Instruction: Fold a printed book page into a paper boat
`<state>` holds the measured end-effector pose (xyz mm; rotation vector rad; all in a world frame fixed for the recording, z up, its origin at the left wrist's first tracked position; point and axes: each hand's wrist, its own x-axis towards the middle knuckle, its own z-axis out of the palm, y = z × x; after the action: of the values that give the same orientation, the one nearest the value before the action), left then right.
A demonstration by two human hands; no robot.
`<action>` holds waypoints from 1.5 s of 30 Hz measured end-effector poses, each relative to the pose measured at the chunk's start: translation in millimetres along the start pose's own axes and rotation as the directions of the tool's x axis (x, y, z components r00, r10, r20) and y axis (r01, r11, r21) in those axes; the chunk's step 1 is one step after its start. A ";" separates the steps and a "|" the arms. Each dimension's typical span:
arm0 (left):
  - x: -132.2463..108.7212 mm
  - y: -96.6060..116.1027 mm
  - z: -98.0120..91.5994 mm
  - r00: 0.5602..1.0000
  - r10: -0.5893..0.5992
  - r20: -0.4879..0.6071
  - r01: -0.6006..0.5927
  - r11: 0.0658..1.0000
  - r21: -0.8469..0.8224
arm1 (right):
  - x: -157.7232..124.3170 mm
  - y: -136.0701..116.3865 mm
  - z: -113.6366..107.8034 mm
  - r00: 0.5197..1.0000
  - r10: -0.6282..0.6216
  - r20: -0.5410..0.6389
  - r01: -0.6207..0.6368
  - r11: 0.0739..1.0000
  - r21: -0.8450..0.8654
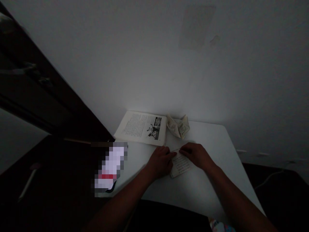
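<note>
Paper [182, 166], between left hand [161, 162] and right hand [196, 155]

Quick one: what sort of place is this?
Probably a dim room in a home, though I can't be sure. A white table stands by a pale wall, what looks like a dark door with a handle is at the left, and printed pages lie on the table.

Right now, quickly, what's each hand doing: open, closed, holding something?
Left hand: fingers curled, touching the folded printed paper; grip cannot be told.
Right hand: closed, apparently pinching the paper's upper edge.
</note>
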<state>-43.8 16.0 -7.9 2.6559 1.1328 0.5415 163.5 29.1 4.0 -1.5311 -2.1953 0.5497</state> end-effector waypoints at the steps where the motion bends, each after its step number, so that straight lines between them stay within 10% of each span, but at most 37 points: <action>1: 0.1 0.1 -0.3 1.000 0.001 0.000 -0.001 1.000 0.000 | 2.2 0.8 0.4 1.000 -0.018 0.013 0.019 1.000 -0.025; 45: 6.5 6.9 -13.6 0.980 -0.102 0.171 0.114 0.992 -0.060 | 7.1 11.9 -11.2 0.984 -0.054 0.172 0.041 0.996 0.079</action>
<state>-40.8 16.6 8.4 2.5094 1.1771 0.3238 176.5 40.5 7.7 -1.4365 -2.3050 0.7674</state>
